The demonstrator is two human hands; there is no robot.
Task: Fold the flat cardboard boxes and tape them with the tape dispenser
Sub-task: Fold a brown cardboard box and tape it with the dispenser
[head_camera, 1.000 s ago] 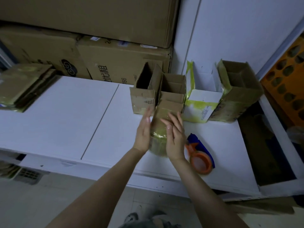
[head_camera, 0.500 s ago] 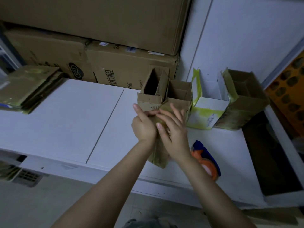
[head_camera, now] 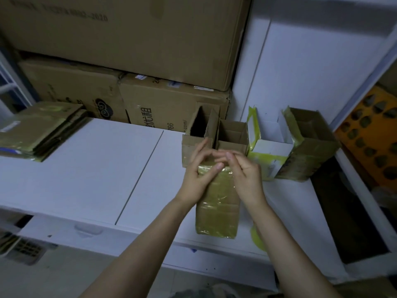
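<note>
A small cardboard box (head_camera: 217,208) wrapped in yellowish tape stands near the front edge of the white table (head_camera: 96,168). My left hand (head_camera: 198,173) grips its upper left corner, thumb pressed on the front face and fingers over the top. My right hand (head_camera: 246,176) holds the upper right corner with curled fingers. The two sets of fingertips meet above the box's top. The tape dispenser (head_camera: 256,237) lies right of the box; my right forearm hides all but a yellow-green sliver.
Several open folded boxes stand in a row behind my hands: two brown (head_camera: 233,134), one white (head_camera: 271,145), one taped brown (head_camera: 311,151). Flat boxes (head_camera: 40,130) are stacked at the left. Large cartons (head_camera: 129,44) line the back. A dark gap (head_camera: 343,211) lies right of the table.
My hands went from flanking the box with straight fingers to closing over its top edge. The view has shifted, and my right forearm now covers most of the tape dispenser.
</note>
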